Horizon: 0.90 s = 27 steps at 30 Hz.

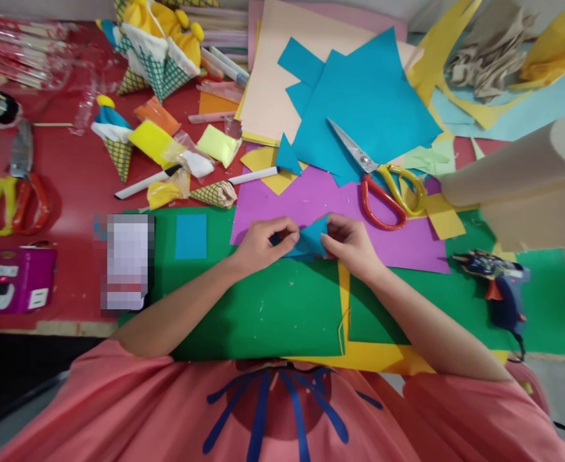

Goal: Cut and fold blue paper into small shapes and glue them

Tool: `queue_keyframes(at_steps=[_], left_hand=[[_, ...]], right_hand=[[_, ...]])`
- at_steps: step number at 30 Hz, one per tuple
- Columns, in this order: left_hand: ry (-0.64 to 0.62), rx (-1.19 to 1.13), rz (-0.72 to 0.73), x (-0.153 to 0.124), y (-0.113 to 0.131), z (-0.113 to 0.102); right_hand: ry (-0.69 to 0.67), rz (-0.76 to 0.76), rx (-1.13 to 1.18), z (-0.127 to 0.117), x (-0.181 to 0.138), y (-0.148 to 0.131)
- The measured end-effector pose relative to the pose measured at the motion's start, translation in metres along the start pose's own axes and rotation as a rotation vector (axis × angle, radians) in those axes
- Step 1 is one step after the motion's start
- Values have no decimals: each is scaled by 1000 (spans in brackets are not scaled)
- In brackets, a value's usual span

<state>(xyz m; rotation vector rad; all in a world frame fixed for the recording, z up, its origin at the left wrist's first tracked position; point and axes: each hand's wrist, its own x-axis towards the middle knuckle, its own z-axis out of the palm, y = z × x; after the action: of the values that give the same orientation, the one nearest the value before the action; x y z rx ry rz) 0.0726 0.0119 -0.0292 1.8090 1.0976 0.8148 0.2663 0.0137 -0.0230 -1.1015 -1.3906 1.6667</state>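
Between my two hands is a small piece of blue paper (312, 239), bent or folded, over the edge where a purple sheet (282, 199) meets a green sheet (263, 314). My left hand (266, 244) pinches its left end between thumb and fingers. The right end is gripped by my right hand (352, 245). A small blue square (191, 236) lies flat on the green sheet to the left. Scissors (383, 186) with red and yellow handles rest beyond my right hand, their blades over a large blue sheet (359, 96).
A glue gun (504, 295) lies at the right, near a big paper roll (518, 167). Other scissors (20, 186), a purple power box (20, 279) and a blurred-out phone (127, 263) are at the left. Decorated cones (160, 51), clay packets (155, 142) and markers (256, 175) lie behind.
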Motion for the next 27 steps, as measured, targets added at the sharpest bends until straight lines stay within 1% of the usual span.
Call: queue_keyframes(at_steps=[2,9,13,18,21,27], left_hand=[[11,-4,12,-1,0,0],[31,-20,27,-2,0,0],[28,-84,-17,-3,-4,4],[18,-185,-75,-2,-2,6],[19,-212,-60,-3,-2,5],[-23,-230,-47,-4,-3,3]], right_hand=[[-9,24,35,2,-1,-2],[-43,36,31,8,-3,-1],[-66,49,2,9,-4,-2],[-62,23,-50,9,-4,-3],[-27,35,-53,8,-4,-2],[135,70,-6,9,-3,4]])
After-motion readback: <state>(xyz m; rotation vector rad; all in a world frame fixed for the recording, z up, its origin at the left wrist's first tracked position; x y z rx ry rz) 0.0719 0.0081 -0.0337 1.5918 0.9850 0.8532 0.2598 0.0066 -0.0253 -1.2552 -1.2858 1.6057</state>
